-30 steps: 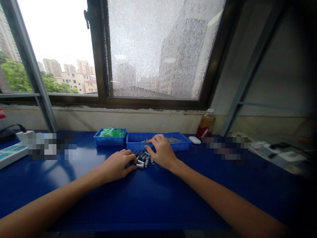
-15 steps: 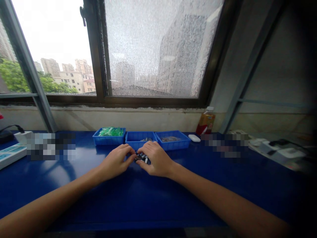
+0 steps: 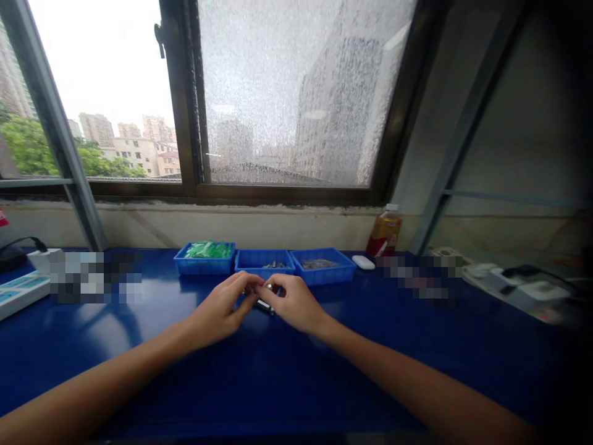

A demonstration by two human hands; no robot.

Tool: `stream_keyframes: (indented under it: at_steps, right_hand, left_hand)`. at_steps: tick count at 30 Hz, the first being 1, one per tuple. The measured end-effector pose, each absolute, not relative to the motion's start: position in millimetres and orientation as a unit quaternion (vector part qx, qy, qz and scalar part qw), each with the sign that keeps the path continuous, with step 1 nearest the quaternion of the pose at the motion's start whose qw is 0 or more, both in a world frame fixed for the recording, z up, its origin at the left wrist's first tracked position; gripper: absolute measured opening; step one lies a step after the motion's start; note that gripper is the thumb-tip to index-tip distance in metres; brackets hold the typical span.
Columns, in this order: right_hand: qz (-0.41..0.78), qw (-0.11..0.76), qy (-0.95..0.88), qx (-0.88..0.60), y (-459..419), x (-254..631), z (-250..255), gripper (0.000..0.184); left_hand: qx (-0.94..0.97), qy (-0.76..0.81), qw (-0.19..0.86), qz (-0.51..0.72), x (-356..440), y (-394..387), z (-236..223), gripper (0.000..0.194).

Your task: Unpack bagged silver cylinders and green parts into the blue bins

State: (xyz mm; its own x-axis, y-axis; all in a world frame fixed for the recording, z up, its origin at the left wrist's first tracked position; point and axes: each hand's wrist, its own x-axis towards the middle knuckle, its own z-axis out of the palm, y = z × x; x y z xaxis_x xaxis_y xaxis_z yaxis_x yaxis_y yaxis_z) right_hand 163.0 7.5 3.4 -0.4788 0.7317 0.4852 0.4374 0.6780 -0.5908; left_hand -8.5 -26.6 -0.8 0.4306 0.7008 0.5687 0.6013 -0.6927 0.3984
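My left hand (image 3: 225, 310) and my right hand (image 3: 299, 304) meet at their fingertips above the middle of the blue table (image 3: 259, 377). Both have bent fingers drawn together in a pinch. A small shiny silver piece (image 3: 269, 287) shows at the fingers of my right hand. What the left fingertips grip is hidden by the fingers. Just under the hands are small silver and black parts (image 3: 264, 305), partly covered and too small to name exactly.
Behind the hands stand three blue bins: one with green plastic pieces (image 3: 209, 250), a middle bin (image 3: 245, 262) with small metal parts, and a right bin (image 3: 345, 272) with thin pieces. A white case (image 3: 363, 262), a bottle (image 3: 385, 232) and a power strip (image 3: 23, 290) lie farther out.
My right hand has closed in from a wider curl around the small parts to a pinch against my left fingertips. Fewer of the parts show now. The view has tilted slightly.
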Motion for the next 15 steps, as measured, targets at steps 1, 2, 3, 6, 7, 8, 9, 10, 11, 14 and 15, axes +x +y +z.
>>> stream_keyframes:
  at_steps: [1, 2, 3, 6, 7, 8, 9, 10, 11, 14, 15]
  right_hand:
    - [0.226, 0.380, -0.826, -0.351, 7.5, 162.8, 4.6, 0.027]
    - [0.240, 0.385, -0.820, -0.350, 7.4, 162.7, 5.6, 0.032]
    - [0.242, 0.386, -0.820, -0.346, 7.2, 162.7, 6.1, 0.036]
    - [0.222, 0.373, -0.838, -0.332, 6.2, 162.9, 5.3, 0.043]
    - [0.211, 0.365, -0.846, -0.326, 5.7, 163.2, 4.7, 0.044]
    - [0.195, 0.357, -0.856, -0.320, 5.3, 163.7, 4.1, 0.045]
    - [0.172, 0.349, -0.866, -0.315, 4.9, 164.4, 3.7, 0.045]
    - [0.141, 0.343, -0.875, -0.310, 4.6, 165.3, 3.6, 0.044]
    - [0.104, 0.338, -0.884, -0.307, 4.5, 166.5, 3.8, 0.042]
    - [-0.006, 0.332, -0.894, -0.300, 5.2, 170.4, 5.4, 0.037]
    - [-0.037, 0.328, -0.897, -0.295, 5.8, 171.6, 5.8, 0.037]
  left_hand:
    - [0.841, 0.389, 0.058, 0.371, -8.6, -26.3, -1.6, 0.020]
    - [0.839, 0.392, 0.049, 0.374, -8.6, -26.2, -2.1, 0.021]
    - [0.836, 0.395, 0.041, 0.378, -8.4, -26.1, -2.4, 0.021]
    - [0.829, 0.406, 0.033, 0.384, -7.7, -26.3, -1.8, 0.013]
    - [0.827, 0.409, 0.033, 0.384, -7.7, -26.2, -1.2, 0.009]
    - [0.826, 0.413, 0.033, 0.382, -7.9, -26.1, -0.6, 0.008]
    - [0.826, 0.415, 0.033, 0.380, -8.3, -25.9, 0.2, 0.008]
    - [0.825, 0.416, 0.032, 0.381, -8.9, -25.7, 1.1, 0.010]
    - [0.824, 0.418, 0.032, 0.381, -9.6, -25.4, 2.0, 0.011]
    - [0.820, 0.424, 0.033, 0.383, -11.1, -25.0, 4.3, 0.015]
    - [0.818, 0.427, 0.035, 0.383, -11.2, -25.0, 4.6, 0.016]
